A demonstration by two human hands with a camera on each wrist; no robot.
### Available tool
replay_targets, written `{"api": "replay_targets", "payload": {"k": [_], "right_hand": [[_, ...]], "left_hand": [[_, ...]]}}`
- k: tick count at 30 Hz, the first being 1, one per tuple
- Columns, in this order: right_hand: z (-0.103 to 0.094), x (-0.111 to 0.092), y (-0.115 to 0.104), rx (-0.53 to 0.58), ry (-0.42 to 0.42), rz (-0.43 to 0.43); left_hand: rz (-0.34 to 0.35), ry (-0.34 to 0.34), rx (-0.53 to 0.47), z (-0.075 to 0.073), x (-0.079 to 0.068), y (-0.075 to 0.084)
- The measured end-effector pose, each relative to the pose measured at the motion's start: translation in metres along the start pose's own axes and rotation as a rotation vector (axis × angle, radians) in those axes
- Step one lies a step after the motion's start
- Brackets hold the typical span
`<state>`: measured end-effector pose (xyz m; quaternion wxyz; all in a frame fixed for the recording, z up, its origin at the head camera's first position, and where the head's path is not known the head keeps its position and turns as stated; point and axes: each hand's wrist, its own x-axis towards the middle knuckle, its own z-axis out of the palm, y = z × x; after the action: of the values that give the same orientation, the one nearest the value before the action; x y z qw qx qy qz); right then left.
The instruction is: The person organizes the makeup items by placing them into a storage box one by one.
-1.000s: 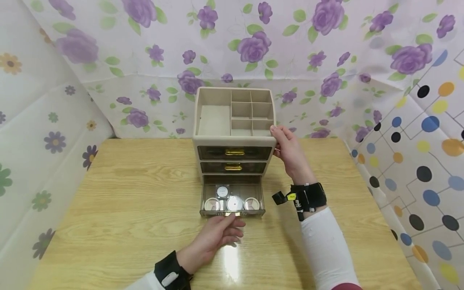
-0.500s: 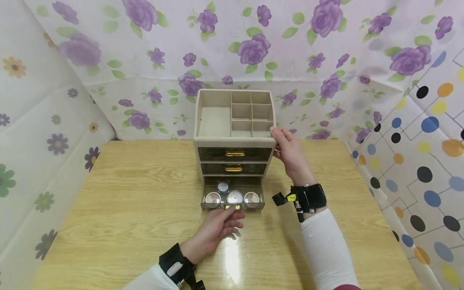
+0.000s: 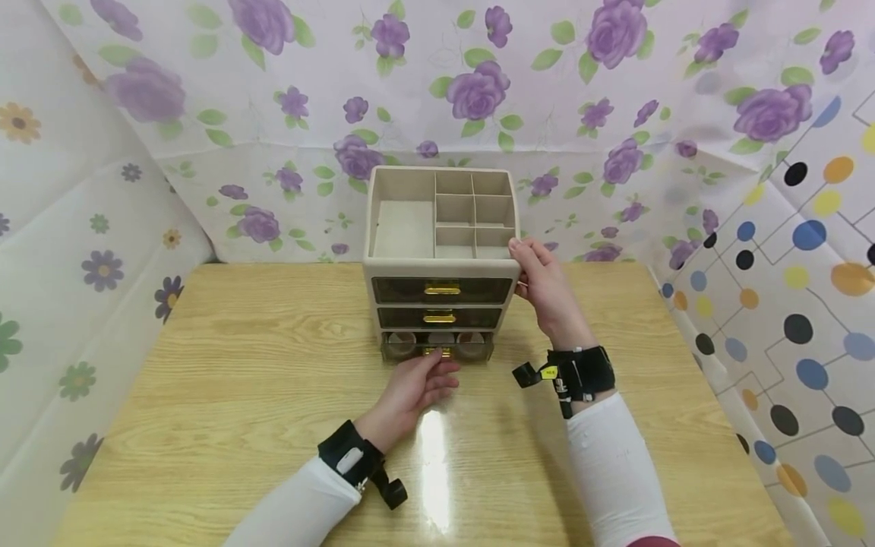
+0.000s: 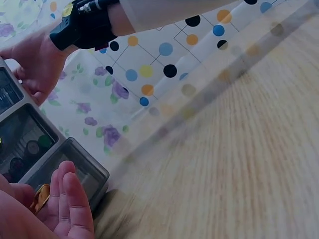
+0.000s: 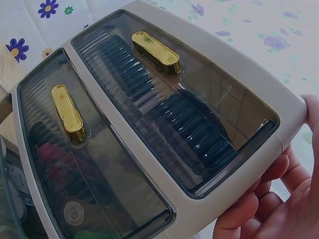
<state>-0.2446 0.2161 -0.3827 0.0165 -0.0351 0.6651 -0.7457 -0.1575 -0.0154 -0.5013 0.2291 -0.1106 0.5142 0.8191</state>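
Observation:
A beige desktop drawer organizer (image 3: pixel 440 265) stands at the back of the table, with smoky clear drawers and gold handles. Its bottom drawer (image 3: pixel 481 354) sticks out a little; round compacts (image 3: pixel 402 343) show dimly inside. My left hand (image 3: pixel 406 399) has its thumb at that drawer's gold handle (image 4: pixel 41 198), the other fingers extended in front of the drawer. My right hand (image 3: pixel 547 292) grips the organizer's front right top corner, thumb on the rim and fingers curled at the side. In the right wrist view, the upper drawer (image 5: pixel 209 109) and middle drawer (image 5: pixel 109 179) are closed.
The organizer's top has one large compartment (image 3: pixel 405 228) and several small ones (image 3: pixel 455 210). Floral cloth (image 3: pixel 287 114) hangs behind, with dotted cloth (image 3: pixel 800 304) at the right. The wooden table (image 3: pixel 260 365) extends around the organizer.
The bottom drawer has slid back most of the way into the organizer, and my left hand has moved forward with it. My right hand has kept its grip on the corner.

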Motion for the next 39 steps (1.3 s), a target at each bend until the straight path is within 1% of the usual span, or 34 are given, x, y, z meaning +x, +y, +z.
{"api": "replay_targets", "payload": {"k": [9, 17, 22, 26, 29, 32, 34, 35, 37, 38, 39], "right_hand": [[-0.001, -0.001, -0.001, 0.014, -0.005, -0.004], [-0.001, -0.002, -0.001, 0.008, -0.003, -0.002], [-0.001, -0.001, -0.002, 0.005, -0.007, -0.004], [-0.002, 0.001, -0.003, 0.004, -0.005, 0.000], [-0.003, 0.001, -0.004, 0.000, 0.009, 0.007], [-0.005, 0.000, -0.003, -0.003, 0.013, 0.019], [-0.010, -0.002, -0.003, -0.013, 0.010, 0.028], [-0.013, -0.003, -0.003, -0.026, 0.004, 0.033], [-0.022, -0.006, -0.001, -0.078, 0.005, 0.044], [-0.028, -0.008, 0.001, -0.130, 0.010, 0.046], [-0.035, -0.010, 0.005, -0.211, 0.020, 0.043]], "left_hand": [[0.016, 0.019, -0.008, 0.006, 0.012, 0.008], [0.005, 0.022, -0.010, 0.007, 0.016, 0.009], [0.020, 0.031, -0.015, 0.006, 0.018, 0.010], [0.018, 0.037, -0.030, 0.007, 0.021, 0.012], [0.012, 0.016, -0.025, 0.007, 0.023, 0.013], [0.002, -0.038, 0.030, 0.000, 0.020, 0.014], [-0.014, -0.076, 0.099, -0.007, 0.014, 0.017], [-0.012, -0.090, 0.147, -0.013, 0.009, 0.021], [0.014, -0.105, 0.275, -0.026, -0.001, 0.031], [0.041, -0.105, 0.339, -0.033, -0.007, 0.038], [0.082, -0.095, 0.406, -0.042, -0.012, 0.045]]}}
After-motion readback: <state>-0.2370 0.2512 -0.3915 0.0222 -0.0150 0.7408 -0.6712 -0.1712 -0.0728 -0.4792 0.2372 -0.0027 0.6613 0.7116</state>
